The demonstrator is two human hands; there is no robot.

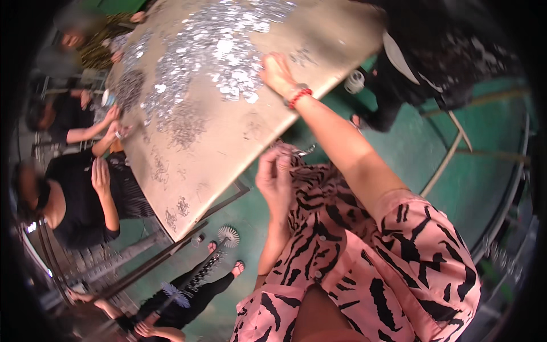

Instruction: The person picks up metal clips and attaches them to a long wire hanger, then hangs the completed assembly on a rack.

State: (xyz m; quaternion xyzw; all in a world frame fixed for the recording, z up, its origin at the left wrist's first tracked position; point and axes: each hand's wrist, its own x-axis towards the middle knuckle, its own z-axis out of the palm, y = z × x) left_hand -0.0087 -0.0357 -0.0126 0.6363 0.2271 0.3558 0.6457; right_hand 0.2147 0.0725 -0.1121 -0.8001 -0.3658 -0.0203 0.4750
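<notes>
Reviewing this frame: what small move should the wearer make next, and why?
Probably close the right hand's fingers on one piece from the silver pile and lift it toward the left hand. The right fingertips are at the pile's edge, while the left hand is raised by the table, near a shiny strand; whether it grips that is unclear.

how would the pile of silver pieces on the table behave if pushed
The pile of small silver pieces would probably spread apart rather than move as one, since they lie loose. Each is likely light, looking small and thin. Rolling seems unlikely, as most appear flat on the table.
</notes>
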